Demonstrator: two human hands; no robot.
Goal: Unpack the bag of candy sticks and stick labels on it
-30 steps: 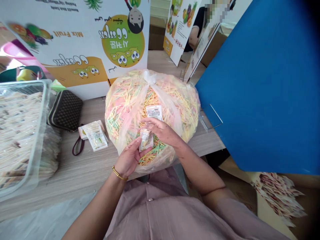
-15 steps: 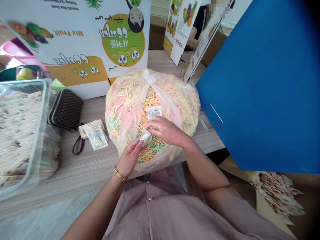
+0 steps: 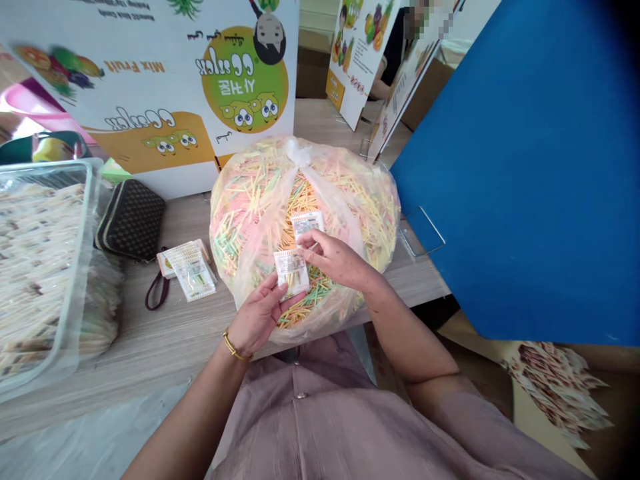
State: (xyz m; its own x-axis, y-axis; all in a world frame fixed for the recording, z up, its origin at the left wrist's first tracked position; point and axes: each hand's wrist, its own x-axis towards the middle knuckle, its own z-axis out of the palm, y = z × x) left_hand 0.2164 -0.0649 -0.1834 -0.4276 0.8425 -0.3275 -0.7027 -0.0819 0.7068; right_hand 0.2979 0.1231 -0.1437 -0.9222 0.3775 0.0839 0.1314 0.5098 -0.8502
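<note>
A large clear plastic bag [image 3: 240,167] full of thin pastel candy sticks sits in front of me, its top gathered in a white knot. Over it, my left hand [image 3: 259,312] grips a small white candy packet [image 3: 291,272] by its lower left side, thumb on the face and fingers beneath. The packet's printed face is turned up towards me. My right hand [image 3: 336,257] is at its upper right corner, fingers bent together in a pinch there. A second candy packet [image 3: 307,221] lies on the bag just beyond my right fingers.
To the left, several packets [image 3: 195,275] lie beside a dark patterned purse [image 3: 134,219]. A clear bin [image 3: 83,267] of packed packets stands at far left. Printed cartons [image 3: 190,87] are behind the bag; a blue panel [image 3: 520,187] rises at right. Packets [image 3: 555,393] lie lower right.
The packet in my left hand has turned from folded or edge-on to flat, face up. My left fingers have spread under it, and my right fingers have shifted slightly up and right.
</note>
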